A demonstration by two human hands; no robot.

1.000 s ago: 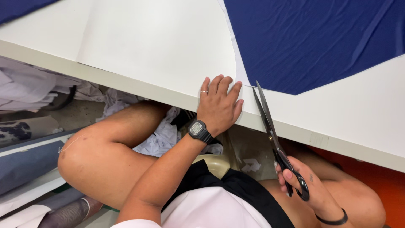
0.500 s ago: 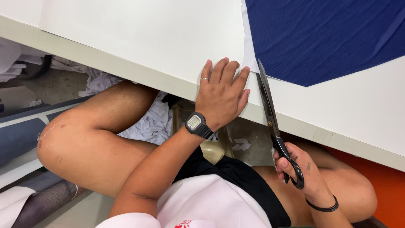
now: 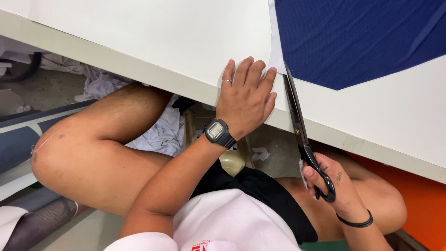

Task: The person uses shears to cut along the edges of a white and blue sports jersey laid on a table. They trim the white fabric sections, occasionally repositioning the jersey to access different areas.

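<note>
The scissors (image 3: 297,122) have been carried further onto the white paper sheet (image 3: 153,32), their closed blades now lying along its right edge, with the tip nearer the blue fabric (image 3: 362,37) than one second ago. The left hand (image 3: 246,100) has been slid slightly farther onto the sheet. The right hand (image 3: 327,183) has been raised nearer the table edge (image 3: 371,151).

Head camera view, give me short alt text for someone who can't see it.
A seated person's right hand works black scissors along the edge of white paper on a table, while the left hand, wearing a ring and a black digital watch, presses the paper flat. Dark blue fabric lies beyond the blades.
</note>
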